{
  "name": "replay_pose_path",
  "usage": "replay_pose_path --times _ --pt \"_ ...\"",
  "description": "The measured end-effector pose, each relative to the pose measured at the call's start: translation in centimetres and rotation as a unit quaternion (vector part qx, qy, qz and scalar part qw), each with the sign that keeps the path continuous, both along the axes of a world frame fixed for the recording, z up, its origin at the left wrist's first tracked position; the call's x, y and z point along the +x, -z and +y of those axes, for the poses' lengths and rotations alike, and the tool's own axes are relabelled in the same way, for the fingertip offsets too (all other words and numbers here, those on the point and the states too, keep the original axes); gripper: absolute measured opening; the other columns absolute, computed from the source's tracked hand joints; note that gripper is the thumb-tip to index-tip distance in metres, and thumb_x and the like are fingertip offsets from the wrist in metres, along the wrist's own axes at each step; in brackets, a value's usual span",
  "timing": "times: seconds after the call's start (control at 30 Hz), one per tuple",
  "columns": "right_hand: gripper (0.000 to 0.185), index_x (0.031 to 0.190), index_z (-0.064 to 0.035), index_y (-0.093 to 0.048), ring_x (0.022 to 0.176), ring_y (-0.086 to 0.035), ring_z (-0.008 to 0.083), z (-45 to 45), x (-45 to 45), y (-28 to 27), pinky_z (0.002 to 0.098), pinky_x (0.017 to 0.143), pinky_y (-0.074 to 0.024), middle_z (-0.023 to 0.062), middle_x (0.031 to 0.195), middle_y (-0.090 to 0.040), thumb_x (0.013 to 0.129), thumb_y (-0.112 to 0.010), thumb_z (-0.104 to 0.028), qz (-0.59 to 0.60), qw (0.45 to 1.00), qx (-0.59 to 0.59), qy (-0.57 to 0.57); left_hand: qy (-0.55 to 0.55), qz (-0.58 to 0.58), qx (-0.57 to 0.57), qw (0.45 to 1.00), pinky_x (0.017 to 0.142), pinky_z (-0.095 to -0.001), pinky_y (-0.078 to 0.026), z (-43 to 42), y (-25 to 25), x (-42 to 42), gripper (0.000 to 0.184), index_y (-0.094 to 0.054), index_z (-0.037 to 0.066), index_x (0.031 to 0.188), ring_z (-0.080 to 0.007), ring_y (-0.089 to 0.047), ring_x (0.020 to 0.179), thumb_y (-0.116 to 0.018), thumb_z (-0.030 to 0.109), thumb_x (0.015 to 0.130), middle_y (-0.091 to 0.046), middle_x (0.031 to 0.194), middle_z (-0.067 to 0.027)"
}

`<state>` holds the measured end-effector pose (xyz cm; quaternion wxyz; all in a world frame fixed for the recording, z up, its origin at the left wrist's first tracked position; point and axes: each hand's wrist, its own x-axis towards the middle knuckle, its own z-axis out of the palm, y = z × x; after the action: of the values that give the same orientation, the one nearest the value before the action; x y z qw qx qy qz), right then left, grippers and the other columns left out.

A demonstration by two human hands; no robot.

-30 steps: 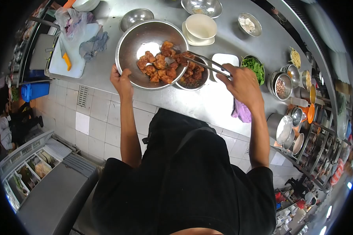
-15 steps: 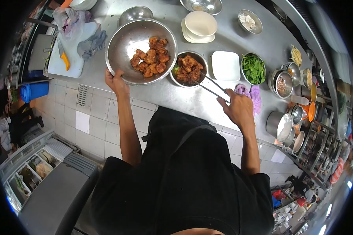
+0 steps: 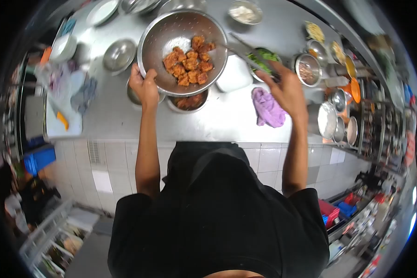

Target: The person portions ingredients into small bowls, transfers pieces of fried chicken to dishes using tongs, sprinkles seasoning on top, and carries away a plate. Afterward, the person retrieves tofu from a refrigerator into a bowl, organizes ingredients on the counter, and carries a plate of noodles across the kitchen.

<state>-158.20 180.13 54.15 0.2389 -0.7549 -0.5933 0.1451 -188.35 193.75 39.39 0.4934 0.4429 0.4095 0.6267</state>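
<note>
My left hand [image 3: 146, 87] grips the rim of a large metal mixing bowl [image 3: 153, 48] at its lower left. Browned, fried-looking meat pieces [image 3: 190, 65] lie inside it. The mixing bowl is raised over the table, partly covering a smaller bowl [image 3: 188, 110] with similar pieces. My right hand [image 3: 286, 91] is closed around metal tongs [image 3: 245, 54], whose tips reach the mixing bowl's right rim. No piece shows clearly between the tips. Under the tongs stands a bowl of green leaves [image 3: 262, 56], beside a white square dish [image 3: 240, 76].
A purple cloth [image 3: 268, 109] lies near the table's front edge. At the left are a cutting board [image 3: 55, 127] with a yellow-handled knife [image 3: 62, 121] and an empty-looking metal bowl [image 3: 119, 55]. Several ingredient bowls, including one with chopped pieces [image 3: 308, 69], stand at the right.
My left hand has lifted the mixing bowl and moved it over the smaller bowl. The tongs have left the smaller bowl and risen to the mixing bowl's right side. The camera view has shifted.
</note>
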Motion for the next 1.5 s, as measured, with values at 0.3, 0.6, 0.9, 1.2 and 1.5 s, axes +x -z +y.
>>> replay_pose_path --times 0.3,0.6,0.9,1.2,1.5 --pt "0.037 0.100 0.0002 -0.061 0.075 -0.063 0.0376 -0.2 2.7 5.7 0.0454 0.066 -0.0504 0.0222 0.078 -0.064 0.079 -0.065 -0.031 0.012 0.994 0.102 0.036 0.074 -0.045 -0.017 0.996 0.077 -0.0275 -0.045 0.9 0.2 7.7 0.045 -0.049 -0.001 0.111 -0.0157 -0.054 0.084 -0.050 -0.005 0.066 -0.056 0.100 -0.0076" --pt "0.028 0.088 0.0025 -0.062 0.067 -0.062 0.0384 1.6 3.8 12.0 0.0468 0.060 -0.0498 0.0214 0.071 -0.062 0.076 -0.061 -0.022 -0.015 0.997 0.069 0.030 0.106 0.070 0.019 0.992 0.065 -0.0221 -0.038 2.1 -0.1 10.0 0.021 -0.046 0.004 0.083 -0.0105 -0.045 0.070 -0.048 -0.007 0.064 -0.049 0.078 -0.0006" --pt "0.028 0.083 0.0018 -0.063 0.067 -0.062 0.0386 1.6 5.0 13.5 0.0476 0.061 -0.0488 0.0209 0.071 -0.063 0.077 -0.063 -0.026 0.007 0.996 0.086 0.023 0.094 0.089 0.043 0.991 0.069 -0.0242 -0.040 2.5 1.0 10.2 0.024 -0.049 0.002 0.087 -0.0118 -0.048 0.072 -0.048 -0.007 0.065 -0.053 0.083 -0.0018" --pt "0.032 0.084 0.0027 -0.062 0.072 -0.063 0.0381 1.2 5.8 13.9 0.0465 0.065 -0.0503 0.0211 0.074 -0.064 0.077 -0.064 -0.029 0.040 0.996 0.072 0.022 0.072 0.106 0.022 0.991 0.073 -0.0249 -0.042 2.1 0.7 10.4 0.027 -0.052 0.000 0.091 -0.0128 -0.051 0.075 -0.048 -0.008 0.066 -0.056 0.087 -0.0031" --pt "0.033 0.080 0.0035 -0.063 0.073 -0.064 0.0376 1.3 6.3 14.5 0.0460 0.068 -0.0514 0.0217 0.074 -0.064 0.074 -0.065 -0.029 0.067 0.995 0.069 0.019 0.080 0.097 0.033 0.991 0.072 -0.0249 -0.043 1.9 0.5 10.5 0.027 -0.052 0.001 0.090 -0.0123 -0.051 0.074 -0.048 -0.008 0.065 -0.056 0.085 -0.0024"
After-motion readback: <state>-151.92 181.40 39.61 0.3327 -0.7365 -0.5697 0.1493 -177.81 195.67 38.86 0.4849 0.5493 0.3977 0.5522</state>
